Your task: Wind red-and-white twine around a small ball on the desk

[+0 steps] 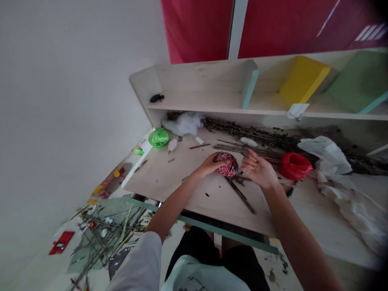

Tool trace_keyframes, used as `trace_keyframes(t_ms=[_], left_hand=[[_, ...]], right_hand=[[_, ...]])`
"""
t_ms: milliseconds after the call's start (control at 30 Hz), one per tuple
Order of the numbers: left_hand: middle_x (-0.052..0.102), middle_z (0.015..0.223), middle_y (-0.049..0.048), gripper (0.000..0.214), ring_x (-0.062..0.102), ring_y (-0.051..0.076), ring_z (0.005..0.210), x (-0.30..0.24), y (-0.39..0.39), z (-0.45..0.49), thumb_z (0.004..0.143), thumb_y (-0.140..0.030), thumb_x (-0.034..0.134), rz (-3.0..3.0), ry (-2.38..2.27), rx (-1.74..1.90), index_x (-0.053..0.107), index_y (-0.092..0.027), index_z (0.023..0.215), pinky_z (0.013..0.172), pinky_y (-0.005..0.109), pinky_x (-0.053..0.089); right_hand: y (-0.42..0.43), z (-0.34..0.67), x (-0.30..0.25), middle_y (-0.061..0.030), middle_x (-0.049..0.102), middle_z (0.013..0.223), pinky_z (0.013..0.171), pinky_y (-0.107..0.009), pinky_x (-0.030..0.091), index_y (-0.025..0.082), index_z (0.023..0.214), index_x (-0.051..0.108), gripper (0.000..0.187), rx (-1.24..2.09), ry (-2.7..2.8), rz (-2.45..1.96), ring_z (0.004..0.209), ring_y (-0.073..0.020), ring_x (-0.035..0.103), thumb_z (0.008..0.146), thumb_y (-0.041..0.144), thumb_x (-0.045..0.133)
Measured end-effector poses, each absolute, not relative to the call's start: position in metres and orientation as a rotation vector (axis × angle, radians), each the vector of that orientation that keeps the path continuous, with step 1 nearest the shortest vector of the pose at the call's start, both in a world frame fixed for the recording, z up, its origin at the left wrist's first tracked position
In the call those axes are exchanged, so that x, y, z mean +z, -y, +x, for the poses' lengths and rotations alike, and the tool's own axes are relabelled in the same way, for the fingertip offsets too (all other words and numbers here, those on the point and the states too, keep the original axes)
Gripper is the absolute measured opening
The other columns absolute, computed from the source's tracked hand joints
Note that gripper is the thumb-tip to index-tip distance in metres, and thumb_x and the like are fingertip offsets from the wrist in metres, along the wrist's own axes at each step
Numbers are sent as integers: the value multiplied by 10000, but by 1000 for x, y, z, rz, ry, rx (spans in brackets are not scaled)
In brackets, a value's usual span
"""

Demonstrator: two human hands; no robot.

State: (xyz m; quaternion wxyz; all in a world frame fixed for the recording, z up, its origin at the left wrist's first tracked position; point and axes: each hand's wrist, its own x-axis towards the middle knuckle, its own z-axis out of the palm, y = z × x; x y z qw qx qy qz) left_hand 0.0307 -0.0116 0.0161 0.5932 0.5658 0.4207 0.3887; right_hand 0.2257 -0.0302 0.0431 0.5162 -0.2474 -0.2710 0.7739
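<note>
My left hand [209,165] is wrapped around the side of a ball of red, white and dark yarn [227,165] above the desk. Just to its right, my right hand [258,169] has its fingers curled together near the ball; whether a strand is pinched in them I cannot make out. Beneath the ball lie dark brown twigs [241,196] pointing toward the front edge. A roll of red plastic twine [294,166] stands to the right of my right hand. Behind both hands rest thin sticks [233,147] and a small white bundle of thread [249,141].
A green twine ball [158,138], white fluffy stuffing [184,123] and a heap of dry stalks [242,130] line the back. Crumpled clear plastic [348,190] covers the right. Above runs a shelf [200,101] with a yellow divider [303,79]. Sticks [103,234] litter the floor left.
</note>
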Motion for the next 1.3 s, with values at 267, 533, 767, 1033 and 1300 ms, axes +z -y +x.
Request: trace_keyframes(t_ms=[267, 533, 767, 1033, 1300], left_hand=[[706, 1037, 101, 501, 651, 199, 913, 23, 16, 30, 666, -439, 781, 1305, -865, 806, 683, -140, 1055, 824, 309, 485], [716, 988, 84, 540, 654, 192, 889, 33, 20, 27, 573, -413, 837, 1157, -793, 704, 695, -135, 1013, 864, 322, 466], [725, 921, 63, 513, 653, 181, 840, 35, 23, 24, 536, -338, 869, 1161, -714, 532, 702, -143, 980, 846, 322, 471], [717, 978, 101, 582, 663, 190, 855, 26, 17, 20, 480, -285, 899, 983, -622, 679, 684, -129, 999, 830, 302, 483], [637, 1230, 58, 364, 618, 225, 1094, 23, 5, 15, 787, -389, 689, 638, -693, 967, 644, -239, 1116, 839, 313, 542]], right_hand=[[22, 227, 40, 49, 626, 677, 562, -183, 519, 258, 783, 630, 74, 1707, 475, -678, 587, -70, 590, 767, 187, 635], [17, 222, 32, 55, 668, 704, 361, -154, 318, 256, 866, 634, 253, 1659, 537, -836, 452, -48, 449, 649, 262, 764], [21, 209, 25, 31, 670, 742, 318, -177, 173, 218, 773, 639, 358, 1566, 720, -965, 398, -26, 307, 528, 391, 834], [17, 209, 8, 28, 568, 594, 382, -215, 219, 205, 607, 570, 377, 1417, 903, -995, 422, -52, 323, 558, 498, 803], [17, 204, 0, 27, 517, 544, 433, -232, 244, 204, 630, 612, 288, 1171, 1198, -1126, 470, -87, 373, 635, 466, 733]])
